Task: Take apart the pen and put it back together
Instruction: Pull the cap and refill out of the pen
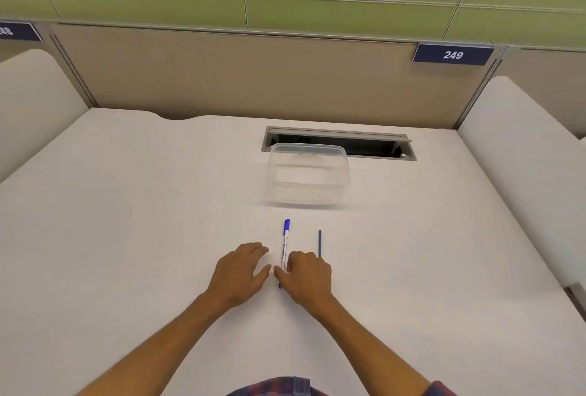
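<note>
White pen (284, 245) lies between both hands, refill (320, 243) just beside.

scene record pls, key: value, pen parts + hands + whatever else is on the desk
pen: white barrel, blue cap, lying on desk
refill: thin blue rod, right of pen, apart
left hand: fingers relaxed, beside pen, holds nothing
right hand: fingers on pen's near end; grip unclear
container: clear plastic, beyond pen
cable slot: behind container
</note>
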Action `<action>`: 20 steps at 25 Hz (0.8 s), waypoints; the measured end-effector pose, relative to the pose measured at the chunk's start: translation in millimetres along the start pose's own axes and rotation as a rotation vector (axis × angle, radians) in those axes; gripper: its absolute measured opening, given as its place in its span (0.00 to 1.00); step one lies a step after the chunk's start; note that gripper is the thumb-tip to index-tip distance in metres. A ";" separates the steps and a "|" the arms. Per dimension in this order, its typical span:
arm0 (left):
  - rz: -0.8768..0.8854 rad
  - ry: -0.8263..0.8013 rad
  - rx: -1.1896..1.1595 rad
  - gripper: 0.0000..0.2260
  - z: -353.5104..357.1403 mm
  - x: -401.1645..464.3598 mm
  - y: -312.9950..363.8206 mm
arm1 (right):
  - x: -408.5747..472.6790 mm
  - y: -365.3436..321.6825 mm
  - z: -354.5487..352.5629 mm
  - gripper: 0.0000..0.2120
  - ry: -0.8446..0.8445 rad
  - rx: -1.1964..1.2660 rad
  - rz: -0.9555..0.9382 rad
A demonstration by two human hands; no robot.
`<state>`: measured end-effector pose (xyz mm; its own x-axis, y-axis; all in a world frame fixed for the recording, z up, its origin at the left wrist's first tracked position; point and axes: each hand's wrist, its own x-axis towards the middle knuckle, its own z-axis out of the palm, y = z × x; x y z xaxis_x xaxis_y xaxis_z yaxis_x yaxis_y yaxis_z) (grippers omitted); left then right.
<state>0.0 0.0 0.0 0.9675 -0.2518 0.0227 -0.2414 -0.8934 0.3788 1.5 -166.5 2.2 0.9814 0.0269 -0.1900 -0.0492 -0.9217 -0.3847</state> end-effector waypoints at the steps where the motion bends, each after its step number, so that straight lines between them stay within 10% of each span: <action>1: -0.001 -0.005 -0.003 0.19 1.2 -1.2 -0.5 | -0.9 -1.9 0.8 0.19 -0.014 -0.018 0.000; 13: 0.054 0.018 -0.002 0.20 4.9 4.6 8.7 | -7.9 -0.9 5.6 0.15 0.053 0.014 0.026; 20: 0.429 0.153 0.085 0.16 -5.3 16.0 33.4 | -24.2 15.1 -21.3 0.15 0.189 0.239 -0.006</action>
<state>7.8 -31.9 17.9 0.7770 -0.5538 0.2993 -0.6219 -0.7490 0.2285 -19.1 -189.3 20.2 0.9978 -0.0610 -0.0243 -0.0636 -0.8041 -0.5911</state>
